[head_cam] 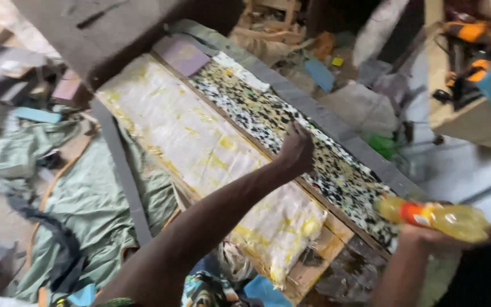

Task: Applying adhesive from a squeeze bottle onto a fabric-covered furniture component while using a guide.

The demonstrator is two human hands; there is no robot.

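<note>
Yellow liquid fills the clear plastic bottle with an orange label (436, 219), which the right hand (436, 236) grasps lying sideways near the lower end of the speckled black-and-white foam strip (291, 128), while the left hand (296, 150) presses on that strip beside the pale plastic-wrapped sheet with yellow stains (200, 142) on the long wooden frame (325, 250). I think the tilted bottle can spill or slip, because the grip is underneath only. The picture is blurred, so whether the left fingers are clenched, and the bottle's cap, I cannot tell.
</note>
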